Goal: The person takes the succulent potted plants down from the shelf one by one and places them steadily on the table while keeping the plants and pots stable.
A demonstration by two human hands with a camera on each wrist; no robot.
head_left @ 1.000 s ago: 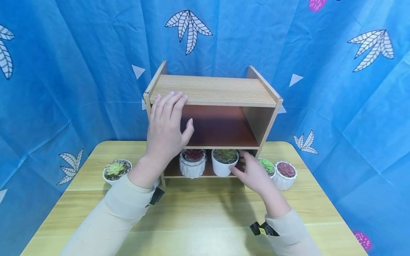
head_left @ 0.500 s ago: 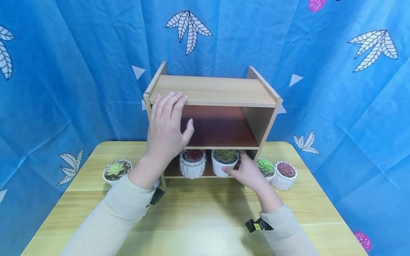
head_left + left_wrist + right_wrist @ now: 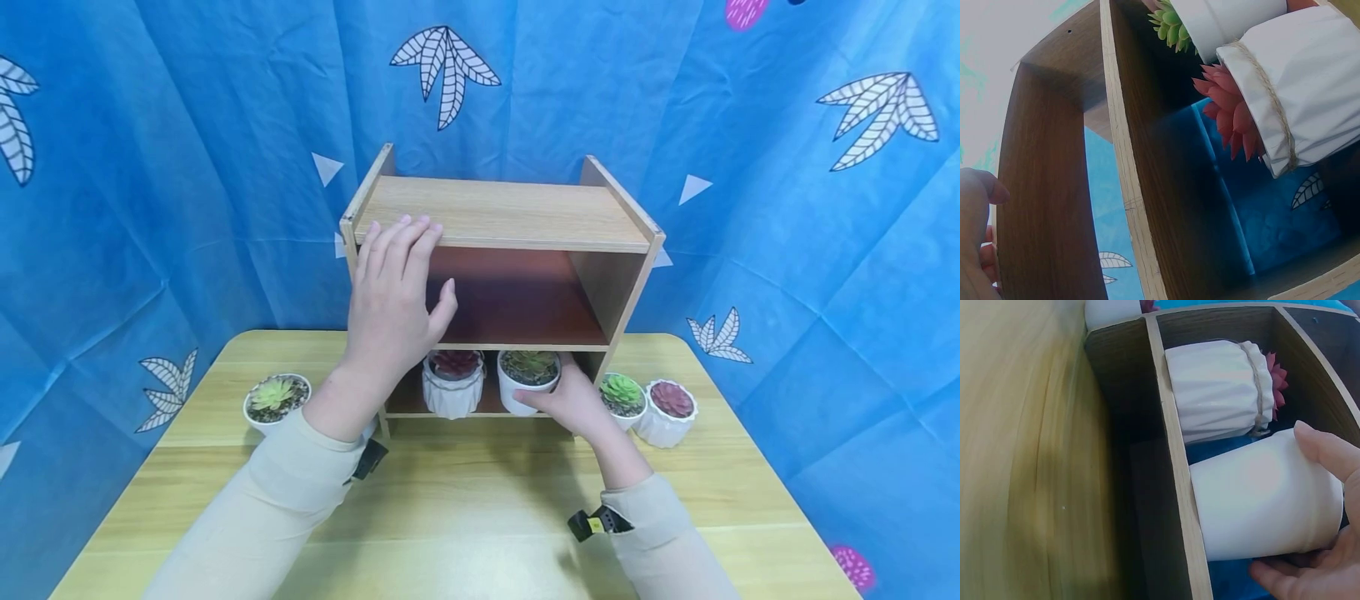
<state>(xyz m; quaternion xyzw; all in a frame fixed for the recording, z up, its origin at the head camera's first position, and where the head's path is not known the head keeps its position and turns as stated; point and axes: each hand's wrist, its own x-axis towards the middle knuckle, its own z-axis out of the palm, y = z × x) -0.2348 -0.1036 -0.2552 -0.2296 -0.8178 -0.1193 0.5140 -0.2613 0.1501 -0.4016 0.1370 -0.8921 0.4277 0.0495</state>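
Note:
My right hand (image 3: 576,407) grips a smooth white potted succulent (image 3: 528,379) on the lower shelf of a small wooden shelf unit (image 3: 517,212). In the right wrist view the thumb and fingers lie round opposite sides of this white pot (image 3: 1266,497). Beside it, on the same shelf, stands a pleated white pot (image 3: 452,392) with a red succulent and a string tied round its top. My left hand (image 3: 393,304) rests on the front edge of the unit's top board, fingers straight and thumb apart. The left wrist view shows that hand (image 3: 975,228) at the board.
On the table (image 3: 465,517) left of the unit stands a pale green succulent (image 3: 273,398), partly behind the left arm. To the right are a bright green succulent (image 3: 622,396) and a dark red one (image 3: 669,408) in white pots. A blue curtain (image 3: 525,92) hangs behind.
My right hand has moved left and closed round the smooth white pot, its thumb now across the pot's front. The left hand has stayed on the top board.

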